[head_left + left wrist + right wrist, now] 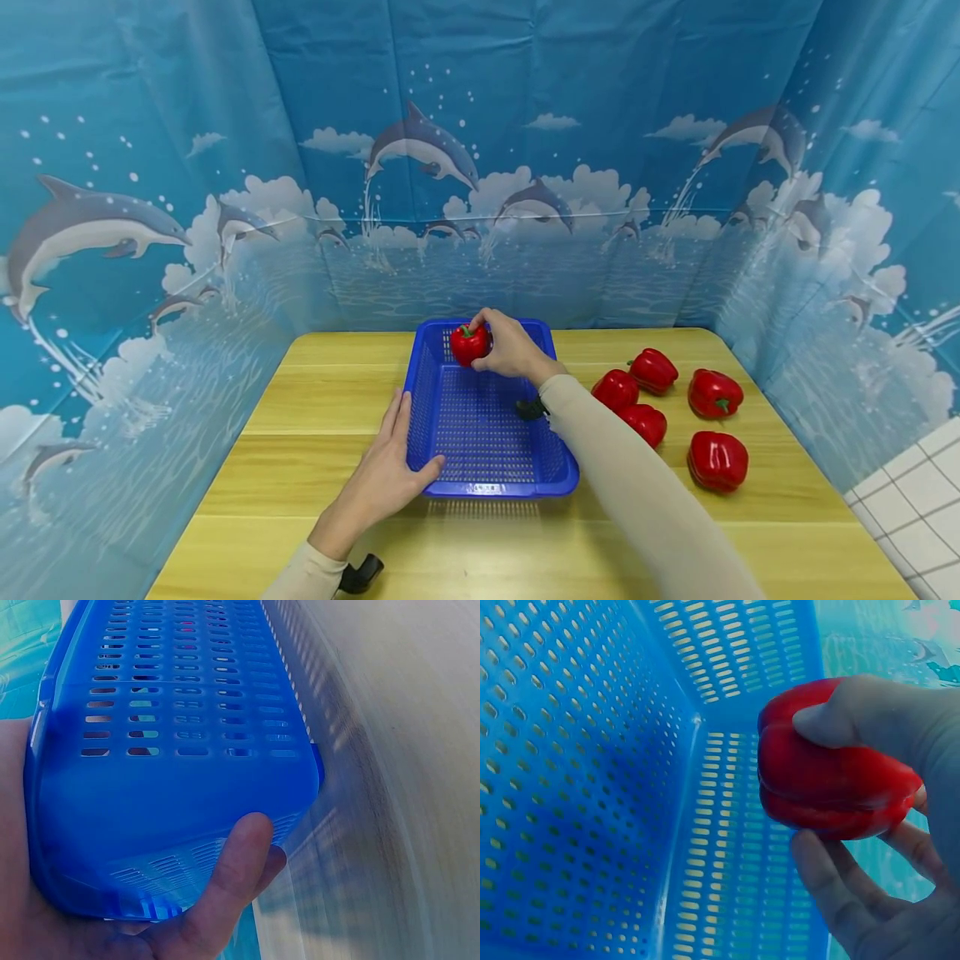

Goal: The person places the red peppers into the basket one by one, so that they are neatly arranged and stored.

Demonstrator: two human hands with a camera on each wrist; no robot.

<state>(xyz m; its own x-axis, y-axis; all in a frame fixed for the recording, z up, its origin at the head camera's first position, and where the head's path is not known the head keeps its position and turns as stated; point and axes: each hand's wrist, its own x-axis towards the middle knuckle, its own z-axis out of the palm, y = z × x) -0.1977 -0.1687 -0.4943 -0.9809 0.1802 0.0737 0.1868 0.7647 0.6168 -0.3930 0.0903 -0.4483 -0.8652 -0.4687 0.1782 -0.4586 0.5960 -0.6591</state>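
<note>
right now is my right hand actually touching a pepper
Touching. The right wrist view shows it: the right hand has its thumb lying on the red pepper, with fingers around the other side.

Red bell pepper (465,351): glossy, lobed, green stem uppermost. I hold it in my right hand (512,346), just above frame-centre's lower half, seen against the basket's (483,437) far-left corner. Basket: blue, rectangular, perforated, upright, lower middle of frame.

Basket (487,425) on table (300,450), five peppers (717,461) to its right, sixth pepper (465,348) at its far end, curtain (600,50) behind
</note>
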